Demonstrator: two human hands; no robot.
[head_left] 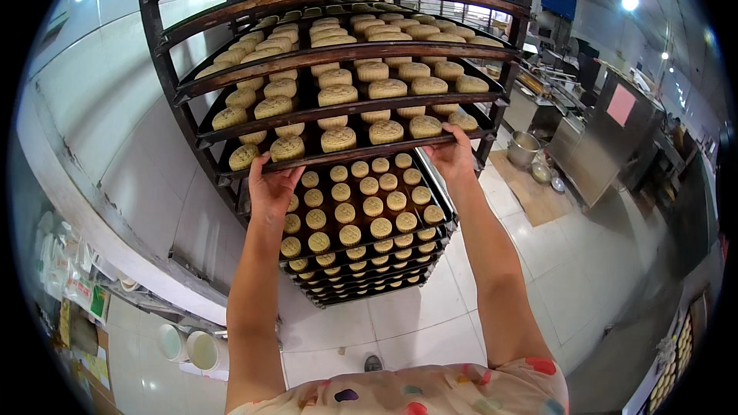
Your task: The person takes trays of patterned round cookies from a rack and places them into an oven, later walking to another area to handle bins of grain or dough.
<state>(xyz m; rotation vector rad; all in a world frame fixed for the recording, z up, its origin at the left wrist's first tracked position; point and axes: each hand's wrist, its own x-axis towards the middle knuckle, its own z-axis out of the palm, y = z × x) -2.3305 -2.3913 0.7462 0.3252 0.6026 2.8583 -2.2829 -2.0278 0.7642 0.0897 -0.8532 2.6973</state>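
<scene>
With both arms stretched forward, I grip the front rim of a dark baking tray [350,157] on a tall metal rack. It carries rows of pale, round mooncakes [338,138] with patterned tops. My left hand [273,186] holds the rim left of centre, its thumb up at the edge. At the tray's right end, my right hand [452,157] has its thumb over the rim and its fingers underneath, mostly hidden. Below and between my forearms stands a stack of more baking trays [357,198], also bearing mooncakes. Further loaded trays fill the rack levels above.
The dark rack [184,121] stands close to a tiled wall [100,77] on the left. White buckets [203,351] sit at lower left. On the right are a metal pot [523,149], a flattened cardboard sheet [530,198] and a steel cabinet [615,134].
</scene>
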